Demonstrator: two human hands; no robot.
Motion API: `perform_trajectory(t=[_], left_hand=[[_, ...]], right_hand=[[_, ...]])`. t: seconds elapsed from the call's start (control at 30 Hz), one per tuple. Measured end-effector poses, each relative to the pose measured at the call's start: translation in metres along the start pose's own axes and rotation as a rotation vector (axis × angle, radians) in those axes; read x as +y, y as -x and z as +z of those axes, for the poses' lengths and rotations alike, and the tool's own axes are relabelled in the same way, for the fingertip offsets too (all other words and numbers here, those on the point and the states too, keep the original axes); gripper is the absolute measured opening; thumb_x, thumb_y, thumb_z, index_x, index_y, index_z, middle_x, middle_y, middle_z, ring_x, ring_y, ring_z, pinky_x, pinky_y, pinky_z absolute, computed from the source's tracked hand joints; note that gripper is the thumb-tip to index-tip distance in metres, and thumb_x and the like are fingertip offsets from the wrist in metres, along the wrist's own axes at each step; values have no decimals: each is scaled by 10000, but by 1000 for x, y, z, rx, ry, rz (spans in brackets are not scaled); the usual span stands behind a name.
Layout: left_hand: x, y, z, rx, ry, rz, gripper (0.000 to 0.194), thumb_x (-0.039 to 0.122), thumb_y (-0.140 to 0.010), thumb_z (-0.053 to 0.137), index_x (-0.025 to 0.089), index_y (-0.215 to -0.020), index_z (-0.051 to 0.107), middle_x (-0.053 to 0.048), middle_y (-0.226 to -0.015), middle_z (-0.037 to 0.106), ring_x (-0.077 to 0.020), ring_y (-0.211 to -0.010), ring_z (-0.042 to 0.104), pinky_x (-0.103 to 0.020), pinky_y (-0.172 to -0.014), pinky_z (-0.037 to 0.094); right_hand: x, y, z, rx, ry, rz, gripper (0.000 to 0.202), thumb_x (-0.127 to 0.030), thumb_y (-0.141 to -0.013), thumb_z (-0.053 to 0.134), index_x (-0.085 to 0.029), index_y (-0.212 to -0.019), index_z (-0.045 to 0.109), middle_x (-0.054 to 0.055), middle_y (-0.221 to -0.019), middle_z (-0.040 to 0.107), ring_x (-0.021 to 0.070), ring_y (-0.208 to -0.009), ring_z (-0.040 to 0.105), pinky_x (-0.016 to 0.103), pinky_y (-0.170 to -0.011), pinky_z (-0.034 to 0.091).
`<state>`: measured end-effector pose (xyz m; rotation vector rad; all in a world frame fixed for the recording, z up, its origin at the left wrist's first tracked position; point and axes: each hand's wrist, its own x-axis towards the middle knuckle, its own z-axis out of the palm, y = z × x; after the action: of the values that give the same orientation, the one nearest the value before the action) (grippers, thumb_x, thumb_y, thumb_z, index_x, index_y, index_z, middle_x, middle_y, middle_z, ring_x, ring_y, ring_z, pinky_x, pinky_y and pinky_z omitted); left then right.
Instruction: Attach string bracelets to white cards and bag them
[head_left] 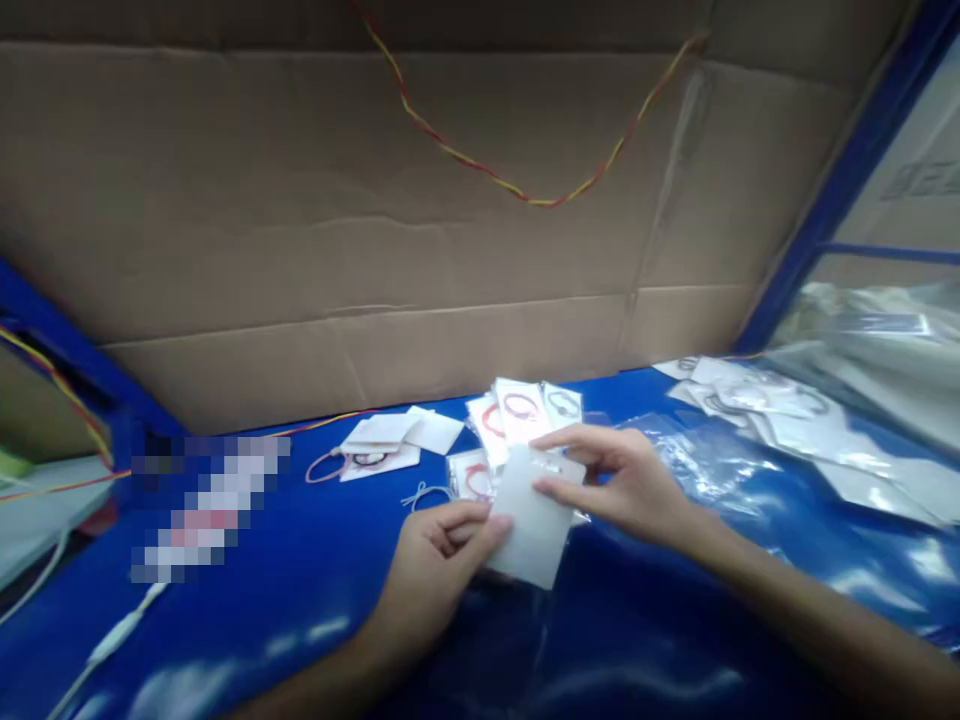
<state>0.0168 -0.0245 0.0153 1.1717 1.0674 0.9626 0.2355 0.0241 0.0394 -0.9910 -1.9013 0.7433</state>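
Note:
A white card point(536, 530) is held up between my two hands, over the blue table surface. Its left edge is pinched by my left hand point(446, 555), thumb on the front. My right hand point(626, 485) grips the upper right part of the card between thumb and fingers. Whether the card sits inside a clear bag, I cannot tell. Just behind it lies a pile of bagged cards with red and dark cord bracelets point(520, 405). A loose grey cord point(429, 493) rests beside my left hand.
White cards point(382, 430) and a pink loop point(326, 466) lie to the left. Clear plastic bags point(697, 455) and more bagged cards point(787, 410) are at right. A cardboard wall point(375, 240) with a hanging red-yellow wire point(480, 166) stands behind. A white cable point(112, 640) runs at left.

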Motion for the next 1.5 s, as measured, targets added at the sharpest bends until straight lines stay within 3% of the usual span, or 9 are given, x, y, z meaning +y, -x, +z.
perform_trajectory(t=[0.23, 0.3, 0.47, 0.6, 0.83, 0.97, 1.27, 1.4, 1.5], left_hand=[[-2, 1, -1, 65, 19, 54, 383, 441, -785, 768, 109, -975, 743, -95, -844, 751, -161, -674, 677, -181, -573, 506], [-1, 1, -1, 102, 18, 64, 392, 444, -773, 778, 105, -966, 735, -91, -837, 747, -151, -670, 670, -169, -562, 497], [2, 1, 1, 121, 20, 56, 423, 460, -769, 774, 94, -972, 710, -93, -806, 737, -149, -630, 659, -170, -518, 483], [-1, 2, 1, 105, 33, 57, 435, 464, -763, 777, 102, -992, 701, -112, -876, 749, -177, -699, 696, -192, -575, 526], [-4, 4, 1, 89, 1, 97, 392, 442, -787, 763, 106, -974, 685, -77, -795, 736, -150, -686, 682, -147, -553, 485], [-2, 3, 1, 74, 11, 72, 417, 459, -811, 739, 106, -1014, 649, -62, -778, 728, -152, -655, 673, -156, -536, 478], [-4, 6, 2, -28, 52, 90, 346, 433, -849, 722, 141, -896, 543, -2, -638, 649, -61, -506, 540, -130, -500, 395], [-6, 10, 2, -189, 116, 70, 339, 404, -863, 714, 157, -853, 481, -22, -730, 677, -94, -642, 620, -183, -641, 483], [-9, 15, 3, -307, 34, 16, 356, 418, -855, 710, 144, -832, 484, -47, -755, 673, -92, -645, 612, -159, -595, 429]], right_hand=[[-4, 6, 2, -249, 69, -155, 380, -381, -840, 666, -225, -1183, 719, 53, -870, 755, -1, -564, 498, 90, -541, 385], [-6, 6, 1, -276, 61, -137, 394, -376, -849, 654, -236, -1215, 700, 32, -805, 744, -12, -544, 478, 81, -539, 372], [-7, 3, 4, -187, -6, 78, 434, -456, -846, 642, -200, -1190, 715, -8, -608, 633, -15, -533, 447, 79, -522, 318], [-5, 0, 5, -284, -212, 327, 464, -531, -750, 727, -123, -965, 762, 29, -648, 668, 19, -527, 540, 89, -492, 373], [-4, -1, 10, -437, -434, 444, 512, -507, -615, 845, -121, -868, 623, -50, -529, 573, 22, -426, 504, 89, -415, 389], [-5, -2, 10, -433, -406, 423, 482, -525, -707, 771, -127, -954, 656, -42, -536, 597, 26, -421, 531, 84, -426, 396], [-2, 1, 8, -530, -397, 440, 459, -485, -681, 798, -100, -908, 695, -27, -577, 618, 14, -415, 527, 73, -409, 395], [-4, 2, 7, -589, -389, 430, 496, -514, -696, 784, -103, -958, 691, -32, -548, 596, 20, -428, 525, 84, -429, 393], [-7, 2, 8, -492, -321, 328, 471, -546, -776, 696, -102, -933, 701, -18, -612, 602, 5, -515, 511, 94, -498, 395]])
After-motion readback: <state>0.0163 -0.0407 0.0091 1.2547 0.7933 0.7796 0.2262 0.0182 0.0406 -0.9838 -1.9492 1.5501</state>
